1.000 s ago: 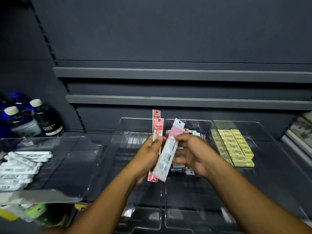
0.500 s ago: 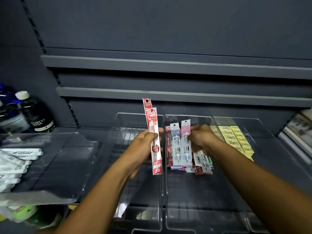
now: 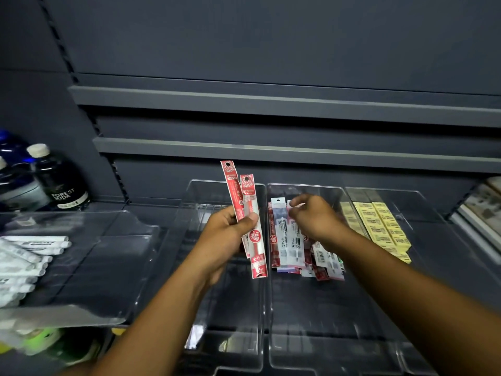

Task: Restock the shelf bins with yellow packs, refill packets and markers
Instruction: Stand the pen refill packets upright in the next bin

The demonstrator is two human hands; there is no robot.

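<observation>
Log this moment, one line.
left hand: grips two long red refill packets | right hand: on mixed refill packets in middle clear plastic bin, grip unclear | yellow packs: right bin

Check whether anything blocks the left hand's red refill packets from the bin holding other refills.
Only the right hand, over the refill pile in that bin; the left hand holds the red refill packets beside it.

Head camera looks down, close above bins [image 3: 311,308].
</observation>
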